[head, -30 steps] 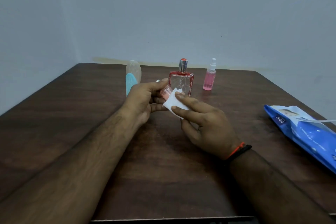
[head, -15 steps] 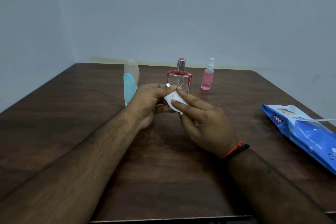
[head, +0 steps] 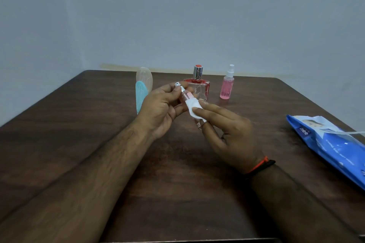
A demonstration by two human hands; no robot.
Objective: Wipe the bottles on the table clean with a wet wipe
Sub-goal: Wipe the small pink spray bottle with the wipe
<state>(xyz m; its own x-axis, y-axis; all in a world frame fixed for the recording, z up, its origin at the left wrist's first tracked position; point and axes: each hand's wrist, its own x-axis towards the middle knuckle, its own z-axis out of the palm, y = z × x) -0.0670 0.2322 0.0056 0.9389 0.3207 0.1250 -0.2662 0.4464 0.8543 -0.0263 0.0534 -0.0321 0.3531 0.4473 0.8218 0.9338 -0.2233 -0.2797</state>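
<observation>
In my left hand [head: 160, 108] I hold a small pink bottle [head: 184, 95], fingers curled round it, silver cap pointing up and to far-left. Half a sec ago this bottle was almost hidden behind the wet wipe [head: 194, 109] and my fingers; now its neck and upper body show, and the wipe sits lower, round the bottom part. My right hand [head: 227, 130] pinches the wipe against the bottle, w/ the other fingers stretched out. So I think the wipe went down along the body, i.e. upper part is wiped already and the lower end is in work now.

The bottle is in the air above the worktop [head: 98, 124], just near of the square glass bottle [head: 198, 88]. That one, the pink spray bottle [head: 226, 87] to its right and the blue-clear bottle [head: 142, 89] to the left stand untouched at the far side, prob. waiting for their turn. Wipes pack [head: 331, 144] lies at right edge.
</observation>
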